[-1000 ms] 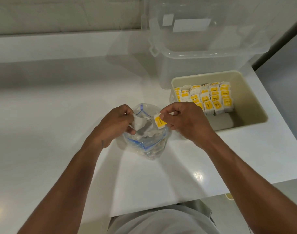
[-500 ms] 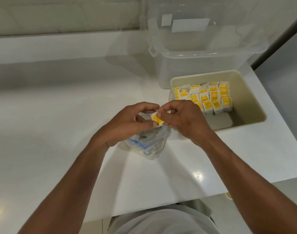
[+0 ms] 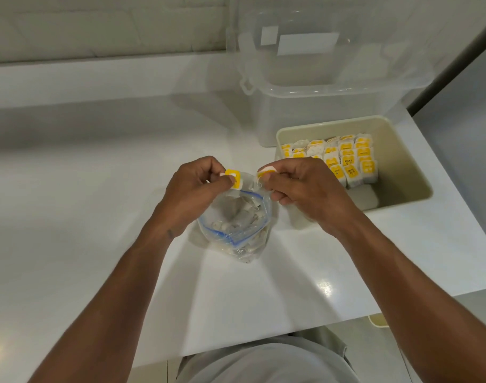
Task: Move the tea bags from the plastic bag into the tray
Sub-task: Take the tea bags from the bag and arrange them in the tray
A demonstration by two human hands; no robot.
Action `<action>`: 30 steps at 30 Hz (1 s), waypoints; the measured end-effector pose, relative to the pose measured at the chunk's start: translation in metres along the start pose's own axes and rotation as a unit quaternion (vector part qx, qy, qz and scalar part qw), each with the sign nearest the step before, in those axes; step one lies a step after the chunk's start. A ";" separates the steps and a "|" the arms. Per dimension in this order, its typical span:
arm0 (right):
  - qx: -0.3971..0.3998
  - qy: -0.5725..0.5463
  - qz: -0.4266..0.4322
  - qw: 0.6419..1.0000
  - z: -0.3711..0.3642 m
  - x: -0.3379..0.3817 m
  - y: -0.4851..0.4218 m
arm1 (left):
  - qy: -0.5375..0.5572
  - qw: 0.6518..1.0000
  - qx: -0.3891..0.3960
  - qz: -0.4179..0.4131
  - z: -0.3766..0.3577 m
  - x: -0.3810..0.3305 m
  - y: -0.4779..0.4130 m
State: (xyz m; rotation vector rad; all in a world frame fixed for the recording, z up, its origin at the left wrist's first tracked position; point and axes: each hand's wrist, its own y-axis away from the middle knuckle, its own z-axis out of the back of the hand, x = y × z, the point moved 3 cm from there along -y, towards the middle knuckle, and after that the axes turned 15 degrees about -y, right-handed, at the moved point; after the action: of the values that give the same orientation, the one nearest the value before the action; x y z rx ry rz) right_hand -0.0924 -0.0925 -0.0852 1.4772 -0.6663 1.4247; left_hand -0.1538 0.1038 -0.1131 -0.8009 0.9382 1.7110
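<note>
White bench [image 3: 84, 203]. Cream tray [image 3: 414, 164] at right edge; tea bags [image 3: 347, 161] inside white, yellow labels, black print. Plastic bag [image 3: 236, 236] clear, blue zip stripe. Tag [image 3: 233, 178] yellow, white centre; loose tea bag [image 3: 267, 170] white. Storage box [image 3: 333, 89] translucent, white stickers.

White counter [image 3: 70, 217]. Clear plastic storage box [image 3: 333, 106] at far right, two white labels on it. Pale tiled wall [image 3: 98, 23] at far edge.
</note>
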 end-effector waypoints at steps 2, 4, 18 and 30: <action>0.001 0.020 0.017 1.000 -0.003 0.002 0.001 | 0.007 1.000 0.024 -0.011 -0.001 -0.003 0.002; -0.006 0.050 0.039 0.998 -0.005 0.000 0.000 | 0.004 0.999 0.042 -0.019 -0.002 -0.006 0.004; -0.016 0.073 0.033 0.997 -0.003 -0.008 0.003 | -0.047 0.998 -0.019 -0.045 -0.002 -0.003 0.008; 0.028 0.005 -0.018 0.999 -0.010 -0.007 0.008 | 0.107 0.990 0.086 0.035 -0.006 0.000 0.009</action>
State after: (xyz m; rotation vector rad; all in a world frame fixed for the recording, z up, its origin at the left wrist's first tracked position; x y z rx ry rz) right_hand -0.1054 -0.0882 -0.0914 1.5171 -0.5952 1.4333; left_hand -0.1622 0.0966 -0.1143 -0.8556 1.2551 1.6005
